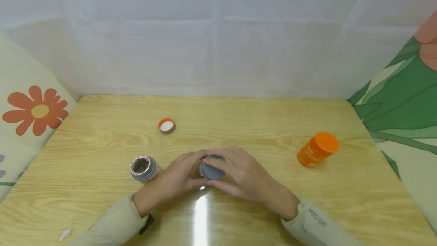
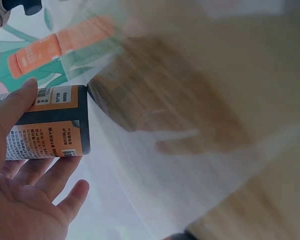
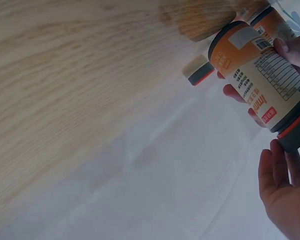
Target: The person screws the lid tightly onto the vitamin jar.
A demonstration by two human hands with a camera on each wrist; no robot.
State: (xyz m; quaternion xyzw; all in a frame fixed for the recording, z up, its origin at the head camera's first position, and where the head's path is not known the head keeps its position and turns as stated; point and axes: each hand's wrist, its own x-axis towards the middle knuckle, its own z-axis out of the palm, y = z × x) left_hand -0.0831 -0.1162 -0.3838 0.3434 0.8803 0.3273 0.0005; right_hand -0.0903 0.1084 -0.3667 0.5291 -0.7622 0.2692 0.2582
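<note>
In the middle of the table both hands are around a jar with a dark grey lid [image 1: 214,168]. My left hand [image 1: 179,175] holds the jar's body from the side. That body [image 2: 50,122] has an orange, white and dark printed label. My right hand [image 1: 244,172] grips the lid [image 3: 295,132] with fingers and thumb around its edge. A red-orange rim shows where lid and body meet. Just left of my left wrist stands a lidless jar [image 1: 143,168] with torn foil around its mouth. Its likely matching cap [image 1: 166,126] lies upturned farther back, showing a white inside.
An orange jar [image 1: 317,149] with its lid on stands at the right. Behind the wooden table [image 1: 259,120] hangs a white sheet [image 1: 211,48]. A small white scrap [image 1: 64,234] lies at the front left, and a black object [image 1: 146,224] is beside the left sleeve.
</note>
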